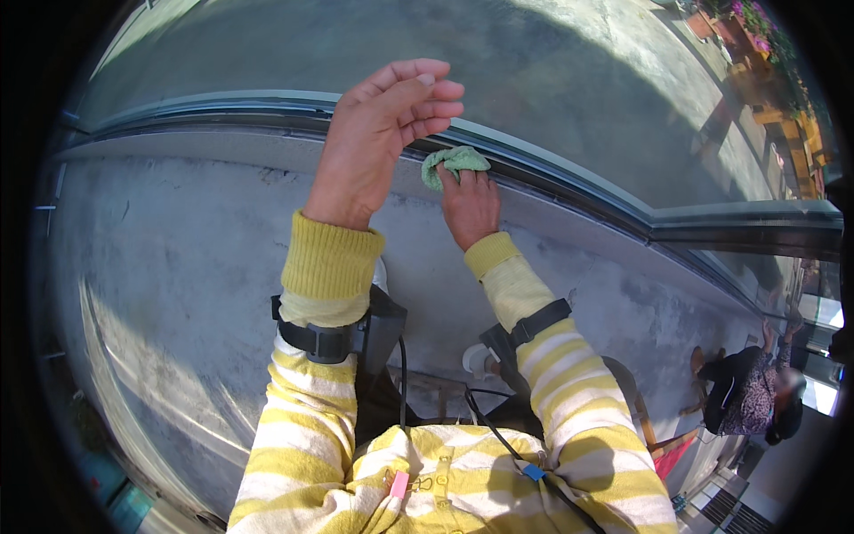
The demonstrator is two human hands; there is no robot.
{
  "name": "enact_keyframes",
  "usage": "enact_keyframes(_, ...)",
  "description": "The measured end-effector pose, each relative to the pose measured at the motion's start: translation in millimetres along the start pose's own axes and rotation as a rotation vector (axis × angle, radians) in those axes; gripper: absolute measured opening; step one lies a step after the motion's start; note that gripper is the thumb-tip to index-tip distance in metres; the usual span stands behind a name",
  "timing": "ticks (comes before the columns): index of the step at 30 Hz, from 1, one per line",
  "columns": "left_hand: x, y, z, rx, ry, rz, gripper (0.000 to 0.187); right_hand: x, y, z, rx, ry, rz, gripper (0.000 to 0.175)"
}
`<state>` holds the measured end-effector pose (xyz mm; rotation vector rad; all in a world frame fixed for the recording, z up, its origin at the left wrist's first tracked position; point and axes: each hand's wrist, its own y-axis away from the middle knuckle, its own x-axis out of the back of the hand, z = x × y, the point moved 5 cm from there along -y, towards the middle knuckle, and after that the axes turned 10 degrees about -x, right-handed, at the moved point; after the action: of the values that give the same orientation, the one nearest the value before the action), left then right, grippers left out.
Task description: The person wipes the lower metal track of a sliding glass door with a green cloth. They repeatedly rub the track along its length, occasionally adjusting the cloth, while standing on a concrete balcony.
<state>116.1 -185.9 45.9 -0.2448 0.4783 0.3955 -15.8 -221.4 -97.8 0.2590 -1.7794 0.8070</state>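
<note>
My right hand [472, 208] presses a crumpled light green cloth [460, 159] onto the low dark window frame [534, 183], its fingertips partly buried in the fabric. Above and to the left, my left hand [383, 130] is raised in front of the glass pane [520, 80], palm turned to the right. Its fingers are loosely bent with nothing between them. Whether it touches the glass I cannot tell. Below the frame runs a pale concrete ledge [413, 175].
Grey concrete floor [187, 253] stretches below the ledge. A frame corner [654, 230] stands at the right, and another person [754, 394] is beyond it with raised hands near glass. Flower pots [700, 25] show through the pane. A black cable [490, 427] hangs before my chest.
</note>
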Motion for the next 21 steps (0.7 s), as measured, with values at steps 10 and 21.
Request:
enact_keyframes(10, 3, 4, 3, -0.015, -0.003, 0.010, 0.027, 12, 8, 38, -0.115, 0.041, -0.158, 0.042)
enact_keyframes(21, 7, 8, 11, -0.034, 0.006, 0.025, 0.025, 63, 62, 156, -0.457, 0.186, -0.219, 0.045)
